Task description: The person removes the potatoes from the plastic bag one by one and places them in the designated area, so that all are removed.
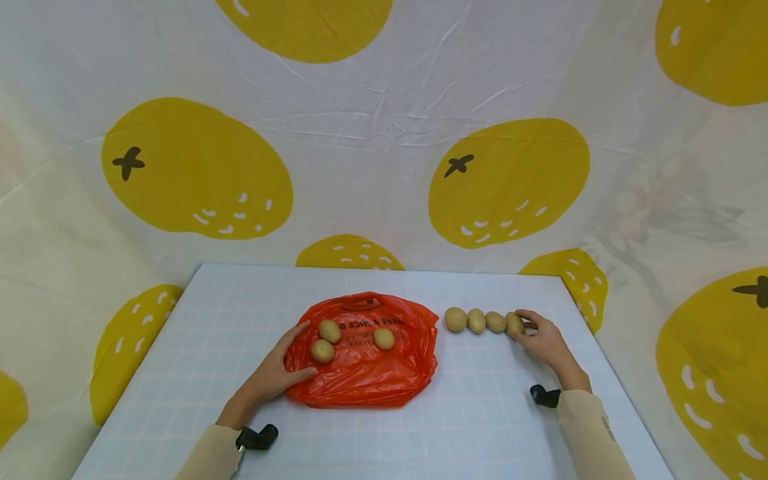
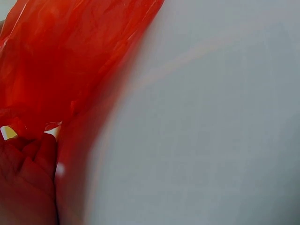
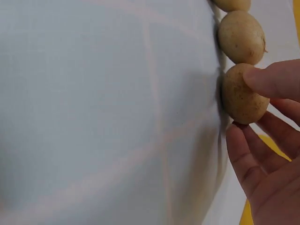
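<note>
A red plastic bag (image 1: pixel 372 380) lies flat on the table, dark print on it upside down in the head view. Two potatoes (image 1: pixel 323 351) lie together on its left part and a single potato (image 1: pixel 385 339) farther right. My left hand (image 1: pixel 277 373) rests at the bag's left edge, thumb and fingers spread. In the left wrist view, this hand (image 2: pixel 30 180) shows below the bag's red film (image 2: pixel 65 61). To the right of the bag, several potatoes (image 1: pixel 476 321) form a row. My right hand (image 1: pixel 546 343) pinches the end potato (image 3: pixel 244 93) between thumb and fingers, against its neighbour (image 3: pixel 241 37).
The white table (image 1: pixel 480 427) has a faint grid pattern. Behind it hangs a pale cloth (image 1: pixel 360 167) printed with large yellow fruit. A black wrist camera (image 1: pixel 257 437) sits at the left wrist, another camera (image 1: pixel 545 396) at the right.
</note>
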Demonstrator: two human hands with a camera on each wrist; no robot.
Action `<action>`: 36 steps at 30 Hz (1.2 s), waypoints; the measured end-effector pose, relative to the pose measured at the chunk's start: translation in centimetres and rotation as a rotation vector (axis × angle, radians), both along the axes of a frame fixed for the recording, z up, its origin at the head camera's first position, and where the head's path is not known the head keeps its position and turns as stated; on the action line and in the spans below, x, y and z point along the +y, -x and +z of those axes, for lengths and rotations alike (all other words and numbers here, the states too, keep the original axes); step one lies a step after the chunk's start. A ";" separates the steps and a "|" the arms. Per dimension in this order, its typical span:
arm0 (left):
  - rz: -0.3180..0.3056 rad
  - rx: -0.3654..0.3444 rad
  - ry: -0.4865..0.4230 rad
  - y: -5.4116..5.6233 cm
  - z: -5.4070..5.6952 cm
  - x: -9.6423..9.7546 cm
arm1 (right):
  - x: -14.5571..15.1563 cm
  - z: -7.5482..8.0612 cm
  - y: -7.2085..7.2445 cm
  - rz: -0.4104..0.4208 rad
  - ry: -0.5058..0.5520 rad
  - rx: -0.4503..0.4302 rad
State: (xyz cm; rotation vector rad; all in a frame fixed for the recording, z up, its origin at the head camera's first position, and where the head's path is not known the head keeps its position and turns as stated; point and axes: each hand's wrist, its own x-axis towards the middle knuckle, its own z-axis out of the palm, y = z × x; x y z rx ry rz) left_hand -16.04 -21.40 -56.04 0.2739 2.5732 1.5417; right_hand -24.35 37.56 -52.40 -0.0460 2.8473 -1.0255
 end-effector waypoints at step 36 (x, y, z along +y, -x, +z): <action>-0.011 0.009 -0.016 0.0 0.2 0.1 | 0.3 -0.1 0.0 -0.039 0.036 -0.037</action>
